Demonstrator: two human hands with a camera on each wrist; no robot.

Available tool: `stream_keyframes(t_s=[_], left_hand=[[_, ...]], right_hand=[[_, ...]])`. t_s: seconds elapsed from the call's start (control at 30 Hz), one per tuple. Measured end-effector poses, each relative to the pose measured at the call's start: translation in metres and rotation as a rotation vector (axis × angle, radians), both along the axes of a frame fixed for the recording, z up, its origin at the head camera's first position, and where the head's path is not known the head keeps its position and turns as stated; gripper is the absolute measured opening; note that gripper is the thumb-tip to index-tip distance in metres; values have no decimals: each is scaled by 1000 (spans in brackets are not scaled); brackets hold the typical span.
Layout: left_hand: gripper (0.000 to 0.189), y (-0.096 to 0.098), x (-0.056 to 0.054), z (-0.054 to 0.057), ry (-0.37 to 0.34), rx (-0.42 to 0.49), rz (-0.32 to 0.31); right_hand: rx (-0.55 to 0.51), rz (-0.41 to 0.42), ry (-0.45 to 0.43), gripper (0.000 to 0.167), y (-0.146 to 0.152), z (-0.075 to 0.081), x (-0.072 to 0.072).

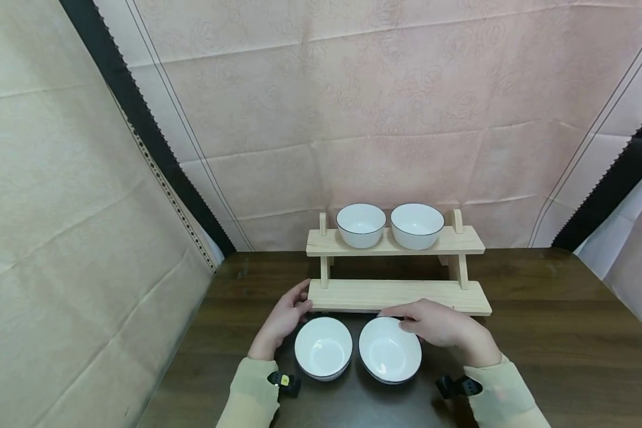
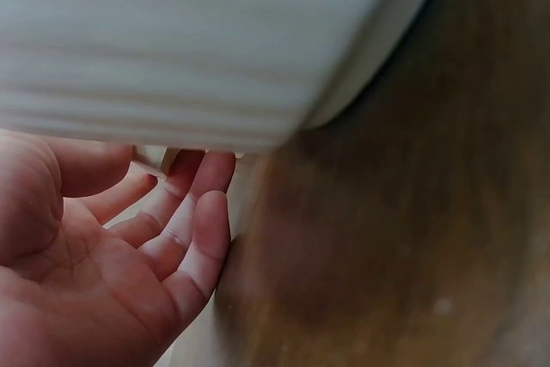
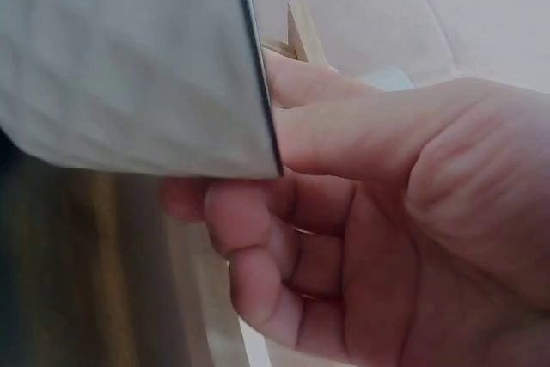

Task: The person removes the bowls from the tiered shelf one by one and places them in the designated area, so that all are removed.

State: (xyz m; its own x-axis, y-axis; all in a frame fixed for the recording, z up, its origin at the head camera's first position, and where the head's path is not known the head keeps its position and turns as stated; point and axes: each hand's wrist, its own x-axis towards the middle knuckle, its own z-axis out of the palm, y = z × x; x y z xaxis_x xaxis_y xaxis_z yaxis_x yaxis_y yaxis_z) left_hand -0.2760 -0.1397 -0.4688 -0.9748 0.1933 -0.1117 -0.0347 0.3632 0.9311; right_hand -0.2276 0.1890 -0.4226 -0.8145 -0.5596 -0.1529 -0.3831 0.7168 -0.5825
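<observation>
Two white bowls with thin dark rims stand side by side on the table in front of a wooden rack, the left bowl (image 1: 323, 348) and the right bowl (image 1: 390, 351). My right hand (image 1: 436, 324) grips the right bowl at its far right rim, thumb over the edge. In the right wrist view, that bowl's patterned side (image 3: 129, 66) shows with curled fingers (image 3: 258, 281) beneath it. Beside the left end of the rack's lower shelf (image 1: 396, 295) is my left hand (image 1: 285, 318), fingers loosely bent, holding nothing. The left bowl's ribbed wall (image 2: 172, 49) partly covers it in the left wrist view.
On the rack's upper shelf (image 1: 364, 251) sit two more white bowls, a left one (image 1: 361, 226) and a right one (image 1: 417, 227). The brown wooden table (image 1: 545, 321) reaches back to a pale cloth wall (image 1: 406, 119). Another cloth panel (image 1: 75, 238) stands at the left.
</observation>
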Motion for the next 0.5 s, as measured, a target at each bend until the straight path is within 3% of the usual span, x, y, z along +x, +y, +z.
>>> stream_keyframes(t_s=[0.13,0.5], left_hand=[[52,1,1,1,-4,-2,5],[51,0,2,2,-3,-1,7]], right_hand=[[18,14,37,39,-2,-1,0],[29,13,31,40,-5,-4,1]])
